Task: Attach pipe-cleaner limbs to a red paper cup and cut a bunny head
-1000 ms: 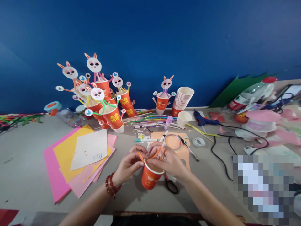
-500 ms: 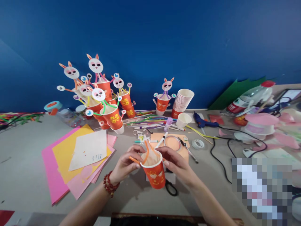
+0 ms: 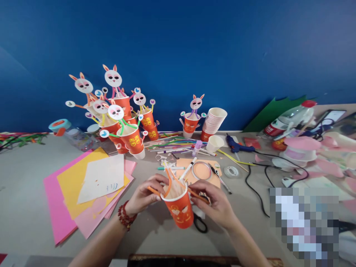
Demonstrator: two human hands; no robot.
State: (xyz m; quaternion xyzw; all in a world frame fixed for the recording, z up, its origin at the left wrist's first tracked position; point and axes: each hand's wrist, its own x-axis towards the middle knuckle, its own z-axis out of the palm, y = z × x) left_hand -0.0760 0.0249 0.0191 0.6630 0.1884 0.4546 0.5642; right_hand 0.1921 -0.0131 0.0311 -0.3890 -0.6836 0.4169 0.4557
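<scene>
A red paper cup with gold print and a white rim tilts between my hands. Orange pipe cleaners rise from inside it. My left hand grips the cup at its left rim, where an orange pipe-cleaner end sticks out past the thumb. On the right side, my right hand pinches another orange pipe-cleaner end that leaves the cup through its side near the rim. Below the cup, the black-handled scissors are partly hidden.
Finished rabbit cups stand at the back left, one more beside stacked cups. Coloured paper lies left. A blue glue gun, tape roll, craft knife and black cord lie right. Several pipe cleaners lie behind.
My right hand has moved off the cup's rim and now draws an orange pipe-cleaner end out to the right. The cup tilts a little more. The view has shifted slightly.
</scene>
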